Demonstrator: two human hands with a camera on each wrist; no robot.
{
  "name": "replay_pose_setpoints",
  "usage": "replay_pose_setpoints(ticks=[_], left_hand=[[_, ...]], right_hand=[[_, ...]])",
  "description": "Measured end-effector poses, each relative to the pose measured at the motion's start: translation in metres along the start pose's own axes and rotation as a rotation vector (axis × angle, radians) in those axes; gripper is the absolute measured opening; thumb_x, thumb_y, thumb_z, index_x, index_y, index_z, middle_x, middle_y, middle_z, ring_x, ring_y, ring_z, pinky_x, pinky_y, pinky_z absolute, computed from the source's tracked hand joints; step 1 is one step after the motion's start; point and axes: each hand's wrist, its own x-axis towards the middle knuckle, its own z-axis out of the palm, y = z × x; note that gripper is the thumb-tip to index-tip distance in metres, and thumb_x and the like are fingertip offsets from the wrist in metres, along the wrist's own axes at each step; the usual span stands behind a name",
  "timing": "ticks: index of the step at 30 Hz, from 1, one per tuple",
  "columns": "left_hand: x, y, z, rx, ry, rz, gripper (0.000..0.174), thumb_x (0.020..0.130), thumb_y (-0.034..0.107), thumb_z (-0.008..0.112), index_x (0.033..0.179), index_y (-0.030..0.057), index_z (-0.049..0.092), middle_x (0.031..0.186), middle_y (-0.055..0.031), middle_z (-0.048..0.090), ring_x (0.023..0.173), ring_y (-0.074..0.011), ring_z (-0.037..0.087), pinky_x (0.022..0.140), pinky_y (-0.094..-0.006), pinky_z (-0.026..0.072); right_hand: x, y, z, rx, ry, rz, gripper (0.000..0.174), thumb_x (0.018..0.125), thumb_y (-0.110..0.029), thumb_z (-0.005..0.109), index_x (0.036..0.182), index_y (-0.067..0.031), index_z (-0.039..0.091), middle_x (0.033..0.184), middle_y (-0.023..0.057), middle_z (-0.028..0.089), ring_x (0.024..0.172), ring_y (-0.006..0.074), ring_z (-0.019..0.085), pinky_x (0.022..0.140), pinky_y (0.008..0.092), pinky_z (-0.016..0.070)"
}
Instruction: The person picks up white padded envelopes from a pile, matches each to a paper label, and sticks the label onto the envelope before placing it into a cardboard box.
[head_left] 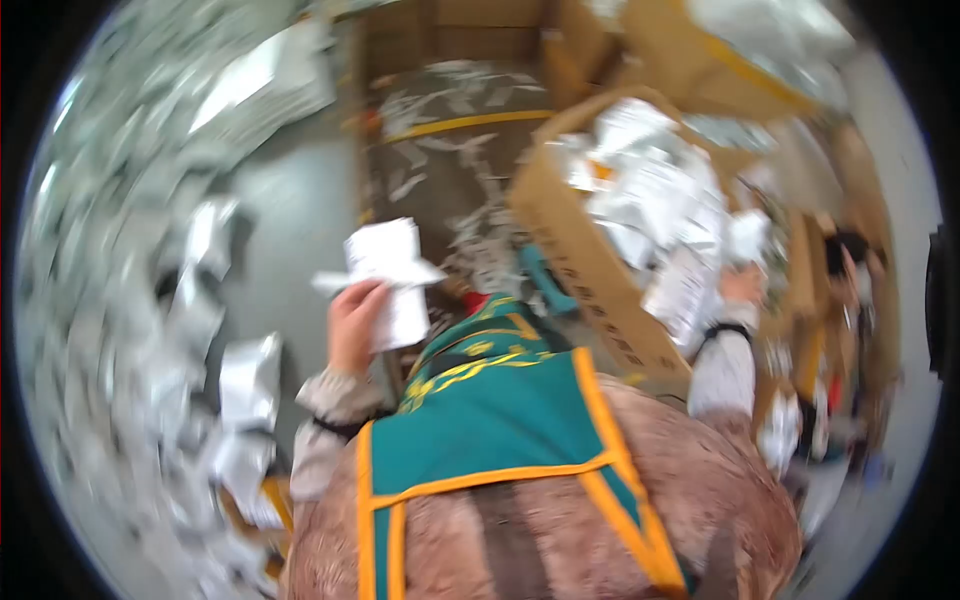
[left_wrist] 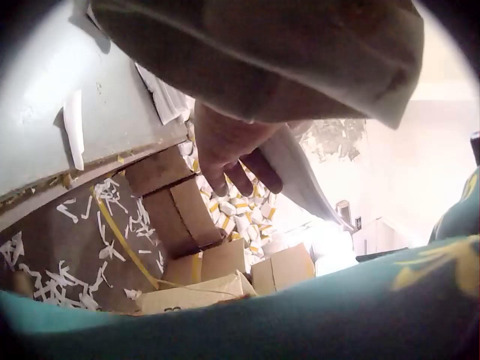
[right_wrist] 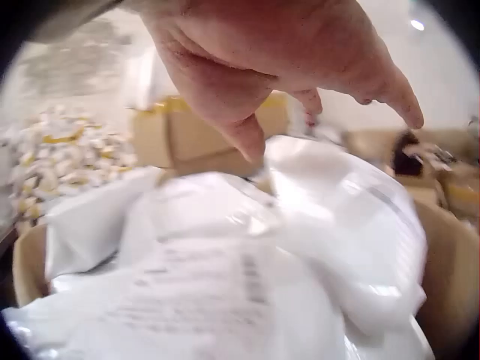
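In the head view my left hand (head_left: 352, 325) pinches a few white paper slips (head_left: 385, 255) between thumb and fingers, beside the grey table's edge. The left wrist view shows its fingers hanging down, with a white sheet (left_wrist: 296, 169) next to them. My right hand (head_left: 742, 285) reaches over the right side of a large cardboard box (head_left: 600, 290) filled with white plastic mailing bags (head_left: 660, 195). From the right wrist, that hand (right_wrist: 277, 64) appears with fingers spread, fingertips right at the top of a white bag (right_wrist: 345, 217). A printed bag (right_wrist: 195, 292) lies nearer the camera.
A grey tabletop (head_left: 290, 200) with a big heap of silvery-white packages (head_left: 130, 250) lies to the left. Paper scraps (head_left: 480, 240) litter the floor ahead, crossed by a yellow line (head_left: 470, 122). More cardboard boxes (left_wrist: 180, 214) stand beyond.
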Motion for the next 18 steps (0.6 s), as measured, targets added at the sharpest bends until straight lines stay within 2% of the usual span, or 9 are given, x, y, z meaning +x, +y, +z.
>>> replay_pose_setpoints(ticks=[2,5,6,7,10,13,14,17,18], left_hand=[[-0.001,-0.011,-0.003,-0.038,0.025,0.069,0.019,0.085,0.014,0.067,0.096,-0.0017,0.067,0.086,-0.0042,0.066,0.075,-0.0096,0.059,0.069,-0.0234,0.0482],[-0.015,-0.009,0.014,-0.012,0.073,0.134,0.014,0.085,0.008,0.066,0.095,-0.0016,0.069,0.085,-0.0043,0.068,0.077,-0.0092,0.060,0.070,-0.0230,0.0489],[-0.021,-0.007,0.017,-0.011,0.100,0.150,0.015,0.085,0.009,0.066,0.095,-0.0019,0.069,0.085,-0.0043,0.068,0.077,-0.0090,0.059,0.070,-0.0229,0.0488],[-0.028,-0.007,0.017,-0.016,0.124,0.167,0.015,0.085,0.009,0.066,0.095,-0.0021,0.069,0.084,-0.0043,0.068,0.077,-0.0088,0.059,0.070,-0.0228,0.0487],[-0.045,-0.019,0.006,0.062,0.225,0.262,0.016,0.085,0.009,0.066,0.095,-0.0023,0.069,0.083,-0.0040,0.068,0.077,-0.0085,0.059,0.069,-0.0228,0.0483],[-0.074,-0.035,-0.009,0.130,0.374,0.256,0.015,0.084,0.008,0.066,0.095,-0.0024,0.069,0.083,-0.0039,0.068,0.077,-0.0083,0.059,0.069,-0.0230,0.0481],[-0.086,-0.044,-0.014,0.109,0.439,0.263,0.015,0.085,0.009,0.067,0.095,-0.0026,0.069,0.082,-0.0039,0.068,0.077,-0.0083,0.059,0.069,-0.0227,0.0480],[-0.113,-0.072,-0.018,-0.186,0.523,0.118,0.015,0.085,0.009,0.066,0.094,-0.0031,0.069,0.082,-0.0041,0.068,0.076,-0.0084,0.059,0.068,-0.0221,0.0483],[-0.119,-0.079,-0.018,-0.219,0.537,0.107,0.015,0.085,0.010,0.067,0.093,-0.0031,0.069,0.082,-0.0042,0.067,0.073,-0.0085,0.060,0.065,-0.0218,0.0492]], right_hand=[[0.034,-0.069,0.008,0.962,-0.148,-0.251,0.040,0.088,-0.026,0.062,0.119,-0.0009,0.057,0.100,0.0194,0.065,0.091,0.0272,0.063,0.081,0.0363,0.0484],[-0.040,-0.225,-0.153,1.453,-0.685,-0.729,0.039,0.090,-0.020,0.061,0.123,0.0007,0.053,0.094,0.0091,0.064,0.082,0.0144,0.058,0.076,0.0271,0.0475],[-0.079,-0.262,-0.201,1.467,-0.851,-0.863,0.040,0.090,-0.019,0.061,0.123,-0.0002,0.051,0.093,0.0088,0.064,0.081,0.0139,0.059,0.075,0.0260,0.0477],[-0.114,-0.295,-0.227,1.583,-1.163,-0.936,0.040,0.090,-0.020,0.062,0.123,-0.0008,0.049,0.092,0.0087,0.065,0.079,0.0124,0.060,0.072,0.0253,0.0488],[-0.205,-0.348,-0.290,1.480,-1.612,-1.081,0.036,0.085,-0.009,0.067,0.115,0.0004,0.050,0.083,0.0083,0.064,0.070,0.0123,0.061,0.061,0.0239,0.0500],[-0.237,-0.382,-0.275,1.444,-1.865,-1.204,0.030,0.082,-0.005,0.069,0.107,-0.0005,0.051,0.075,0.0061,0.062,0.065,0.0121,0.060,0.059,0.0244,0.0504],[-0.237,-0.386,-0.269,1.371,-1.874,-1.304,0.030,0.085,-0.010,0.068,0.109,-0.0013,0.052,0.078,0.0053,0.062,0.068,0.0121,0.059,0.060,0.0241,0.0504],[-0.242,-0.385,-0.261,1.142,-1.805,-1.219,0.033,0.086,-0.017,0.068,0.110,-0.0011,0.052,0.082,0.0050,0.062,0.074,0.0117,0.060,0.060,0.0235,0.0501],[-0.250,-0.383,-0.263,1.027,-1.791,-1.278,0.039,0.085,-0.025,0.069,0.112,-0.0011,0.052,0.087,0.0049,0.062,0.079,0.0115,0.060,0.061,0.0233,0.0503]])
